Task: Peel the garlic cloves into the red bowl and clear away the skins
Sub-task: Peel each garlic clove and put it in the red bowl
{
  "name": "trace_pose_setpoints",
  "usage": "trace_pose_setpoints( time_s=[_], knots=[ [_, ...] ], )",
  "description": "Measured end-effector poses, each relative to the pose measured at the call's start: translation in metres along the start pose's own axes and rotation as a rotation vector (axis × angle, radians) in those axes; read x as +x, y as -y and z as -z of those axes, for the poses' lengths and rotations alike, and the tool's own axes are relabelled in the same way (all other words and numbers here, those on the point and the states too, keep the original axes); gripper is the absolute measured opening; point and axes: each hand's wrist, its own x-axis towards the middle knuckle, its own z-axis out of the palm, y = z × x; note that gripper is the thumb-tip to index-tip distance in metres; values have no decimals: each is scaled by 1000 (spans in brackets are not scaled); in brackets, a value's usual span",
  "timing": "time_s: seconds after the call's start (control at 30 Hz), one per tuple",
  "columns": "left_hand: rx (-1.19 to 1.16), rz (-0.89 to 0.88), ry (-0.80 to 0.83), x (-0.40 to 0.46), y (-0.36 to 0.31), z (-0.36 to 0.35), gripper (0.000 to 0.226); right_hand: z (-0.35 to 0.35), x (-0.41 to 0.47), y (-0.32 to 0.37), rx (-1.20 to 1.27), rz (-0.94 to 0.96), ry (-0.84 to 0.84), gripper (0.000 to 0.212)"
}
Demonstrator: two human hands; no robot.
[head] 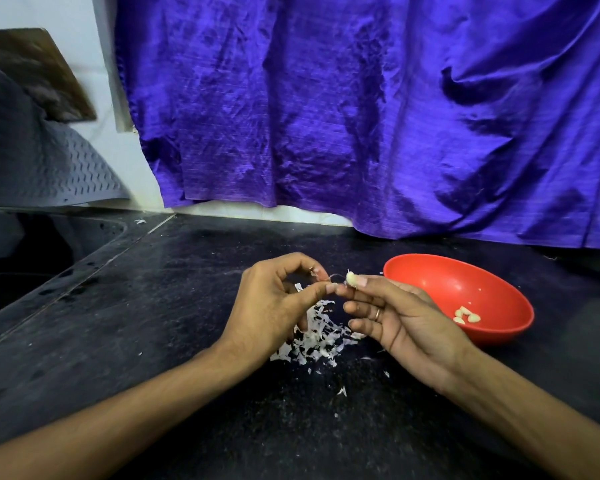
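My right hand [402,317] pinches a pale garlic clove [350,278] between thumb and forefinger above the black counter. Just left of it, my left hand [274,306] pinches a thin strip of skin [333,277] that still reaches to the clove. Under both hands lies a heap of white garlic skins [317,336]. The red bowl [430,271] stands to the right of my right hand, with a few peeled cloves [466,315] at its bottom.
A purple cloth [361,116] hangs along the wall behind the counter. A dark sink [32,251] lies at the left, with a grey perforated mat [49,168] leaning above it. Stray skin bits [342,391] dot the black counter [153,323] in front of the heap.
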Motion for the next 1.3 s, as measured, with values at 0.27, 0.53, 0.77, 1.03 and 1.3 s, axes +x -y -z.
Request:
trace_pose_setpoints(
  time_s=[0.27, 0.53, 0.77, 1.03, 1.3],
  knots=[
    [44, 88, -28, 3, 6, 1, 20, 4, 1, -6, -42, 4, 16, 27],
    [165, 123, 54, 1, 8, -2, 4, 5, -1, -11, -322, 147, 89, 17],
    [-311, 290, 83, 1, 0, -6, 31, 10, 0, -15, -689, 402, -28, 9],
    [-458, 388, 115, 0, -1, -7, 53, 15, 1, -12, -791, 530, -42, 10],
    [-622, 467, 96, 4, -2, -2, 64, 14, 6, -12, -464, 377, -11, 12]
  ],
)
